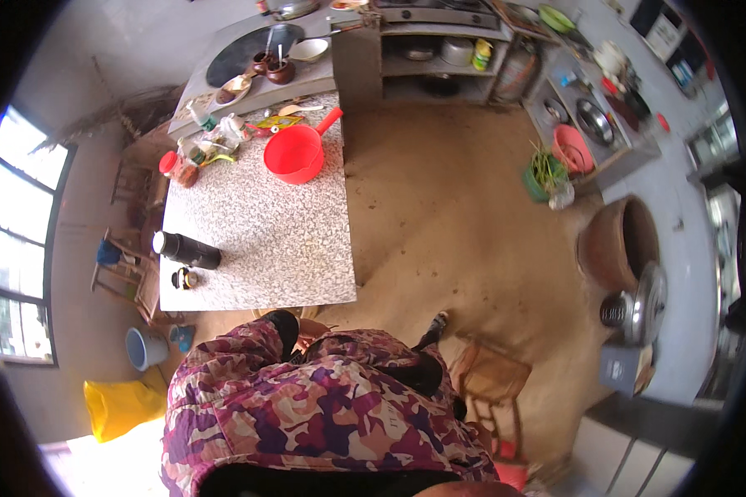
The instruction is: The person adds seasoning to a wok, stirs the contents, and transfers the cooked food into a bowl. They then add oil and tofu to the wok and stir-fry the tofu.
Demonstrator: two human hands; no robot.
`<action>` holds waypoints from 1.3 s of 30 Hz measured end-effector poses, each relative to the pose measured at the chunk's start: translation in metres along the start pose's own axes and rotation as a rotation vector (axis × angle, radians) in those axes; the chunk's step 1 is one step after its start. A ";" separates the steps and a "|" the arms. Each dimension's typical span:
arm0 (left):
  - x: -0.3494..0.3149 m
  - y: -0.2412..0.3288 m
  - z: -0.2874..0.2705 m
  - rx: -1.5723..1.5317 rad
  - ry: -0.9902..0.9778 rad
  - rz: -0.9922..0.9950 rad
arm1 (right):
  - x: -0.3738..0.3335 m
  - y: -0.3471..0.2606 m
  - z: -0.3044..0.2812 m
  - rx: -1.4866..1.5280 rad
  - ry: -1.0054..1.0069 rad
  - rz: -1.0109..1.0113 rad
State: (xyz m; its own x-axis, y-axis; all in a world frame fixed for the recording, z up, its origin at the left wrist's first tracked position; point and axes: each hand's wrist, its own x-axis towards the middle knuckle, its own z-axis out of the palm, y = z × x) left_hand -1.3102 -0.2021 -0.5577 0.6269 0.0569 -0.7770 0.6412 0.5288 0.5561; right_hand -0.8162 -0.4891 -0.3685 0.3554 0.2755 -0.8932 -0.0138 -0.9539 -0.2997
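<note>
My left hand (311,330) is low in front of my body, just past a black cuff and close to the near edge of the speckled table (265,240). Only a small part of it shows; its fingers are mostly hidden by my camouflage-patterned sleeve and clothes. My right hand is out of sight; only its sleeve with a dark cuff (421,374) shows. Nearest on the tabletop, a black thermos bottle (192,251) with a white top lies on its side. Next to it is a small dark and yellowish item (185,278). A red plastic ladle (295,156) sits farther back.
A red-lidded jar (178,169), plastic bags and a wooden spoon (298,108) lie at the table's far end. Beyond stands a stove with a large wok (253,54). A wooden chair (493,373) is at my right; a big brown vat (613,240) stands by the right wall.
</note>
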 end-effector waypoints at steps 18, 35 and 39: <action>0.123 -0.002 0.141 -1.243 0.121 0.182 | 0.208 -0.420 -0.092 -0.848 -0.315 -1.089; 0.099 0.156 0.014 0.457 0.693 0.395 | 0.292 -0.601 -0.126 -1.237 -0.399 -0.907; 0.086 0.186 0.003 -0.130 0.686 0.593 | 0.304 -0.670 -0.101 -1.156 -0.501 -0.968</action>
State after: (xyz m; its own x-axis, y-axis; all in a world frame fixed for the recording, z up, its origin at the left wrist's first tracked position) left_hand -1.1355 -0.1010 -0.5201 0.4109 0.8180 -0.4026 0.2172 0.3410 0.9146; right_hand -0.6045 0.2222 -0.4057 -0.5261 0.5929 -0.6096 0.7956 0.0900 -0.5991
